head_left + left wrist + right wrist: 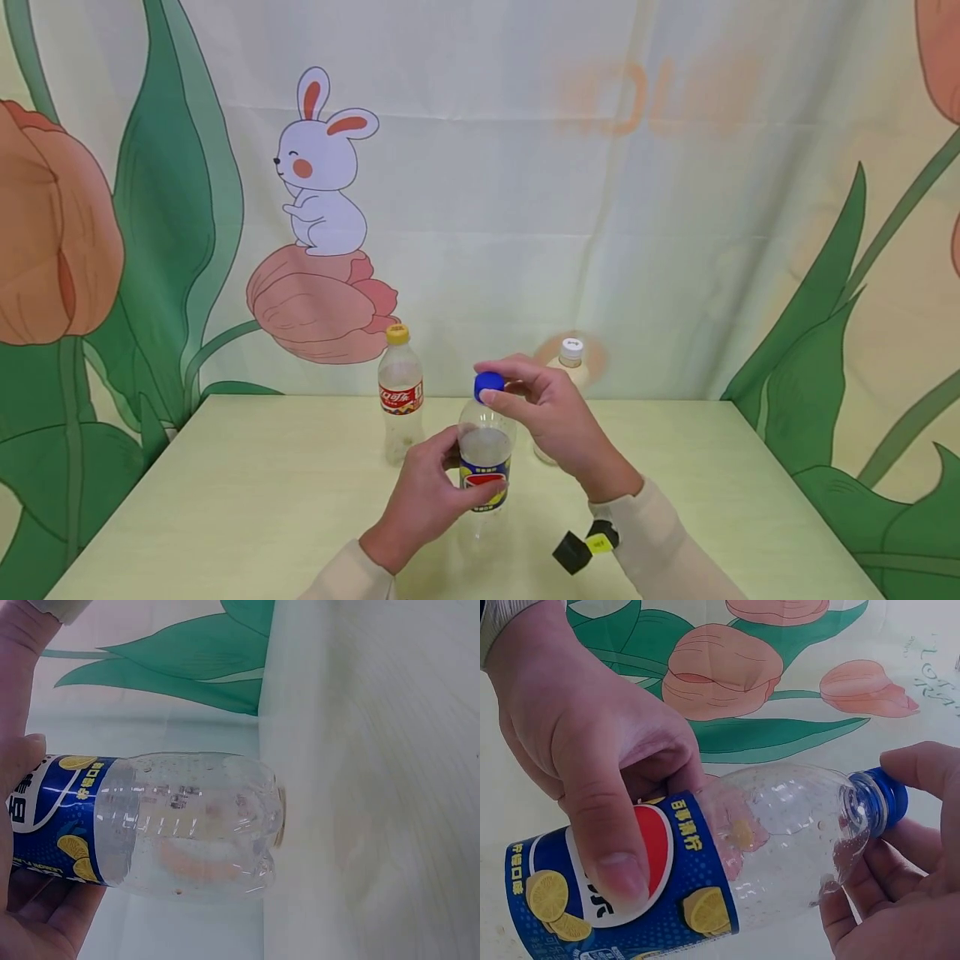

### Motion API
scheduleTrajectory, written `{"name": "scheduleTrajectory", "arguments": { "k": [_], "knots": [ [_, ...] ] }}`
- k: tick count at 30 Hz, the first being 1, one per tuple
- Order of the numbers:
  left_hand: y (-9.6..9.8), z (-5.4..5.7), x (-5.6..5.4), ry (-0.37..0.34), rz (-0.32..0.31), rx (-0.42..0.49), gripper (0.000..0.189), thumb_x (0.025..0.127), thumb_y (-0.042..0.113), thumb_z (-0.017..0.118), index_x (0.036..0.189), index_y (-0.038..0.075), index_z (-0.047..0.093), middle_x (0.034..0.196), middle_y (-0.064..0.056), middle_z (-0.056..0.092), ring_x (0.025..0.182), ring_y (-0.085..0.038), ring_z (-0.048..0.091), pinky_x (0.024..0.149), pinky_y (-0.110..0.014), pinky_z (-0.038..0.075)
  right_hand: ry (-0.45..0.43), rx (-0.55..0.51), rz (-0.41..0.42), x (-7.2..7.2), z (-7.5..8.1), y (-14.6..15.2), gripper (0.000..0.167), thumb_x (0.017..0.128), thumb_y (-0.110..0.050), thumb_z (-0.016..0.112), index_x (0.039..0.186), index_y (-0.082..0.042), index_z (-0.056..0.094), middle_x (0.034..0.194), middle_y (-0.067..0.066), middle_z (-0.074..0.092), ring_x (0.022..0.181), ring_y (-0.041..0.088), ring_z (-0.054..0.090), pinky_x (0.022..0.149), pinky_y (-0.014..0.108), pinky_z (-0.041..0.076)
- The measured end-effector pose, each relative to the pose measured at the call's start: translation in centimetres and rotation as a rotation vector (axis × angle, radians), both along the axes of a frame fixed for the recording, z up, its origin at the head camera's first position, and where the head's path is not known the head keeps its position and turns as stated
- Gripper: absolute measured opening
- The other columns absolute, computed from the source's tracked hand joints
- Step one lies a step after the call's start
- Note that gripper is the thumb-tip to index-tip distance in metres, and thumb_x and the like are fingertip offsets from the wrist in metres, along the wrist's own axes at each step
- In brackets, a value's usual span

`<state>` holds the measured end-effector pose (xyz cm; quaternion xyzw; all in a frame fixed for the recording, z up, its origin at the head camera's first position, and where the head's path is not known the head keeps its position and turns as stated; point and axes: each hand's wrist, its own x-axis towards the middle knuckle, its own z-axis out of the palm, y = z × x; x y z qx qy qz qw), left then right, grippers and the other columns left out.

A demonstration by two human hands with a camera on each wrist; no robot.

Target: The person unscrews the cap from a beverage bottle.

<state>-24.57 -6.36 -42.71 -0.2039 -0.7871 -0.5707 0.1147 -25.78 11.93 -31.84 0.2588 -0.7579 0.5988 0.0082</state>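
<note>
Left side: the worktop [225, 500] had a slanting left edge, and a broad stretch of its surface lay between that edge and the first bottle. Its back edge met a printed curtain [465, 275].

Yellow-capped bottle [401, 396]: stood upright toward the back edge, red label outward, with a narrow gap between it and the bottle in hand.

Left hand [431, 492]: gripped the middle of the blue-capped bottle [487, 446], thumb across the front of the blue label [483, 471], fingers curled around the far side. This bottle was held nearer the person than the other two, roughly upright in the head view; its base was at or close to the worktop, and whether it touched could not be judged. Its clear shoulder showed between the two hands.

Blue cap [489, 385]: on the bottle's neck, pinched between the thumb and fingers of the right hand [558, 425], which reached in from the right.

White-capped bottle [572, 354]: stood behind the right hand near the back edge, its body mostly hidden.

Black block [572, 552]: beside the right sleeve [663, 533]. Beyond that forearm, a wide stretch of worktop ran out to the slanting right edge.
</note>
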Motion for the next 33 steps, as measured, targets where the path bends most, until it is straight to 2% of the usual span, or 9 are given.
{"name": "scheduleTrajectory", "arguments": {
  "k": [3,6,12,16,27,33],
  "knots": [
    [0.1,-0.1,0.0,0.002,0.002,0.003,0.053,0.075,0.025,0.093,0.121,0.021,0.067,0.112,0.007,0.074,0.100,-0.012,0.073,0.090,-0.022,0.059,-0.003,-0.011,0.001,0.0,-0.1,0.0,0.037,0.097,-0.019,0.071,0.134,-0.013,0.067,0.128,0.010,0.066,0.111,0.025,0.064,0.097,0.038,0.054],
    [0.2,0.0,0.0,0.002,0.003,-0.005,0.053,0.075,0.026,0.093,0.121,0.021,0.066,0.112,0.007,0.074,0.100,-0.011,0.073,0.090,-0.021,0.059,-0.013,-0.050,-0.041,0.0,-0.3,-0.1,0.040,0.094,-0.019,0.075,0.133,-0.013,0.067,0.129,0.010,0.066,0.109,0.026,0.064,0.095,0.037,0.055],
    [0.3,0.0,0.0,0.009,0.003,-0.012,0.051,0.076,0.025,0.093,0.119,0.023,0.066,0.111,0.009,0.074,0.100,-0.010,0.073,0.091,-0.022,0.059,0.010,-0.114,-0.229,0.0,-0.7,-0.7,0.036,0.079,-0.023,0.091,0.104,-0.011,0.068,0.101,0.008,0.069,0.096,0.026,0.065,0.085,0.038,0.056],
    [0.4,-0.1,0.0,0.015,0.001,0.001,0.050,0.075,0.023,0.093,0.117,0.023,0.067,0.109,0.010,0.074,0.098,-0.010,0.073,0.091,-0.023,0.060,0.035,-0.118,-0.297,0.2,-0.6,-1.1,0.040,0.072,-0.022,0.095,0.098,-0.011,0.067,0.093,0.006,0.069,0.092,0.025,0.065,0.086,0.038,0.055],
    [0.4,-0.1,-0.1,0.023,-0.001,0.000,0.049,0.075,0.025,0.093,0.116,0.024,0.067,0.108,0.010,0.074,0.098,-0.010,0.073,0.092,-0.029,0.061,0.029,-0.113,-0.330,0.5,-0.4,-1.3,0.034,0.072,-0.024,0.095,0.094,-0.011,0.072,0.089,0.006,0.074,0.086,0.024,0.067,0.076,0.035,0.057],
    [0.3,0.0,0.0,0.004,0.004,-0.025,0.052,0.077,0.030,0.092,0.120,0.022,0.066,0.113,0.007,0.074,0.101,-0.011,0.072,0.091,-0.022,0.059,0.048,-0.112,-0.301,0.5,-0.3,-1.1,0.029,0.075,-0.023,0.093,0.096,-0.011,0.077,0.089,0.006,0.075,0.086,0.024,0.067,0.074,0.032,0.057]
  ]
}}
